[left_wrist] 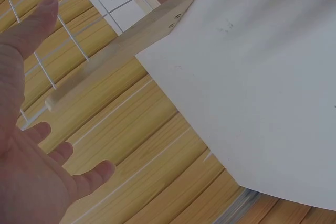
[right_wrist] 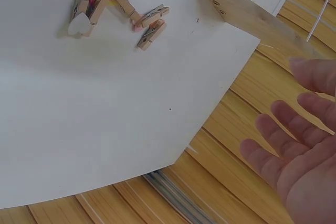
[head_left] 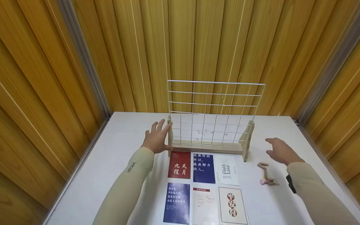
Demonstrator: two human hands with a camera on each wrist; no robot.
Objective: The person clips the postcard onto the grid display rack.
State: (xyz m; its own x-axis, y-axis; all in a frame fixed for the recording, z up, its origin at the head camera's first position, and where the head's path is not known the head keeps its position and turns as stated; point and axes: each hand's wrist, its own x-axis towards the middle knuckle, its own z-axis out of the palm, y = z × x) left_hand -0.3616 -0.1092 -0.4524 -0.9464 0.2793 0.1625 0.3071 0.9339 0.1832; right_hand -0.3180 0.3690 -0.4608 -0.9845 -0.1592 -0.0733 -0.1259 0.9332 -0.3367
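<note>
A white wire grid (head_left: 216, 93) stands upright in a pale wooden stand (head_left: 208, 148) on the white table. My left hand (head_left: 157, 137) is beside the stand's left post, fingers spread and nothing held; its palm and separate fingers show in the left wrist view. Beyond the right post, my right hand (head_left: 282, 151) hovers with loosely bent fingers, holding nothing. Near it lie several small wooden clothespins (head_left: 266, 175), some with coloured ornaments such as a white heart (right_wrist: 80, 24). In front of the stand, printed cards lie in two rows, including a red card (head_left: 179, 165) and a blue card (head_left: 203, 168).
The front row has another blue card (head_left: 177, 203), a pale card with a red heading (head_left: 204, 204) and a cream card (head_left: 232, 204). A white card (head_left: 227, 170) ends the back row. Wood-patterned walls (head_left: 205, 40) enclose the table (head_left: 105, 175) at back and sides.
</note>
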